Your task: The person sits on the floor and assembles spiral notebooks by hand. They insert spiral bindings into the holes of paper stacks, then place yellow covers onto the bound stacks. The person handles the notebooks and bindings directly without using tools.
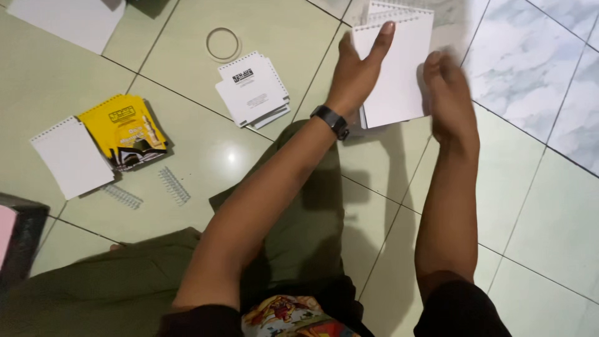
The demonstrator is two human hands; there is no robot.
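A stack of white punched sheets (399, 68) stands on the tiled floor in front of me. My left hand (359, 65) lies flat against its left side, fingers stretched up over the top sheet. My right hand (446, 93) presses the stack's right edge and is blurred. A black watch (331, 120) sits on my left wrist. Both arms reach forward over my green-trousered legs.
To the left lie a small pile of white printed covers (253, 87), a tape ring (223, 43), yellow printed covers (125, 128), a white punched sheet (72, 156) and two wire binding combs (175, 185). A dark object (19, 237) sits at the left edge.
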